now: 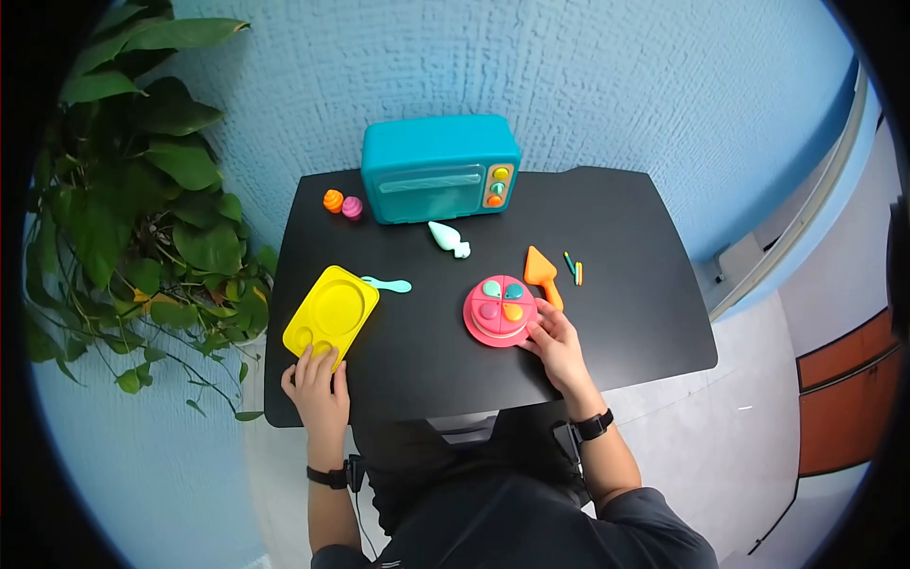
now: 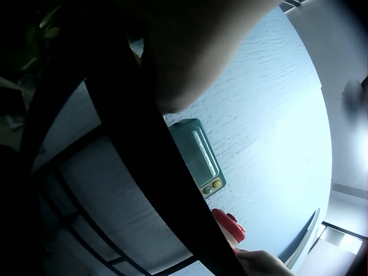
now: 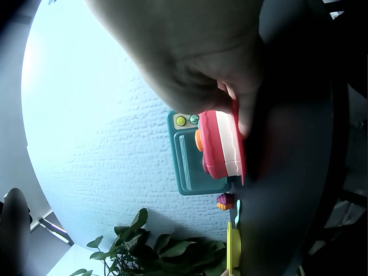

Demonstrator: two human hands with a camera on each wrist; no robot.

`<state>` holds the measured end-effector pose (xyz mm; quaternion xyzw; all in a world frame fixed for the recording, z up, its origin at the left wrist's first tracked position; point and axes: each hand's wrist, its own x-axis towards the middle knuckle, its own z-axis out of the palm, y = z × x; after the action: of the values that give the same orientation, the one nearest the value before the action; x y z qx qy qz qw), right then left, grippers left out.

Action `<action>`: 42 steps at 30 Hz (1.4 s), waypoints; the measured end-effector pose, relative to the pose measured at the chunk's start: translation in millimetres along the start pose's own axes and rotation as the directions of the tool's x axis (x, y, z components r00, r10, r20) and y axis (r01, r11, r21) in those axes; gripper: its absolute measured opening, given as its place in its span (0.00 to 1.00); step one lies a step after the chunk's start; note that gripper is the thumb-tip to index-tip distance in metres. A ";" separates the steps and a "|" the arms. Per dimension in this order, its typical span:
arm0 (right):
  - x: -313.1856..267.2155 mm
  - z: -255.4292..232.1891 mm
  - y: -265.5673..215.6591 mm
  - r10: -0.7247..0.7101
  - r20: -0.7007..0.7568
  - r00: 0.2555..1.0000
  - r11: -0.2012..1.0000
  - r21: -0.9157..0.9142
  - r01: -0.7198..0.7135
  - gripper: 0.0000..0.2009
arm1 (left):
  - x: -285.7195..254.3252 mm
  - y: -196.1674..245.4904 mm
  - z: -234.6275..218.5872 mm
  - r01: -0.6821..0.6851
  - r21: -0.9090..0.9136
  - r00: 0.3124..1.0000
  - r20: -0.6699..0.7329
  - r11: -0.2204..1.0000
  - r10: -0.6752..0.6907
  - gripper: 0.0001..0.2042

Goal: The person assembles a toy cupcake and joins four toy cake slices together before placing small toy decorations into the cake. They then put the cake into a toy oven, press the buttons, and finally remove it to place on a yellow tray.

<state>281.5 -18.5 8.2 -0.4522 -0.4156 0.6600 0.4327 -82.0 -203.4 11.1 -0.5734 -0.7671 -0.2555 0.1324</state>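
Note:
Near the table's front, my right hand (image 1: 561, 353) grips the edge of a pink-red toy cake (image 1: 500, 305), whose four-part top carries colourful rounded toppings. Seen from the right wrist, the cake (image 3: 221, 144) has a white middle layer and a thin red plate under it, with the thumb and fingers at the plate's edge. My left hand (image 1: 320, 398) rests its fingertips on the near end of a yellow tray (image 1: 363, 318) with one large round hollow and smaller ones. In the left wrist view, the strap and forearm hide the left hand's fingers.
A teal toy oven (image 1: 441, 142) stands at the table's back. Beside it are orange (image 1: 333, 200) and purple (image 1: 352, 208) toy cupcakes. A mint piping-bag-shaped toy (image 1: 447, 239), a light-blue spoon (image 1: 389, 284), an orange cake server (image 1: 541, 270) and small coloured sticks (image 1: 578, 272) lie around.

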 end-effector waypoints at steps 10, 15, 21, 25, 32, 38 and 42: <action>-6.6 -0.4 -6.5 0.019 0.051 0.999 0.999 0.041 -0.021 0.25 | -41.1 46.5 -25.1 0.022 -0.374 0.996 0.088 0.927 0.012 0.07; -15.9 5.0 -14.2 0.035 0.089 0.995 0.998 0.054 -0.040 0.25 | -30.6 69.6 -21.2 0.002 -0.477 0.988 0.137 0.879 0.072 0.07; -25.5 10.8 -21.4 0.035 0.162 0.986 0.997 -0.072 -0.024 0.26 | 1.4 89.9 -8.1 -0.125 -0.554 0.950 0.173 0.823 0.261 0.07; -28.8 9.4 -21.9 0.004 0.130 0.991 0.995 -0.097 0.009 0.26 | 13.1 101.5 6.1 -0.124 -0.605 0.932 0.200 0.786 0.301 0.07; -23.8 0.6 -12.0 -0.166 0.146 0.975 0.910 -0.358 0.208 0.22 | 29.6 115.8 20.8 -0.126 -0.651 0.913 0.219 0.748 0.344 0.06; -18.6 2.3 -4.1 -0.258 0.135 0.957 0.770 -0.569 0.288 0.23 | 40.0 126.6 26.1 -0.128 -0.630 0.915 0.224 0.766 0.337 0.08; -15.5 2.4 1.9 -0.342 0.105 0.934 0.751 -0.567 0.339 0.23 | 43.3 133.5 33.2 -0.126 -0.570 0.933 0.212 0.812 0.292 0.12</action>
<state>282.1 -34.1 10.7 -0.4801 -0.6697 0.4117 0.3892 34.1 -121.9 36.9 -0.6997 -0.6043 -0.3608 -0.1228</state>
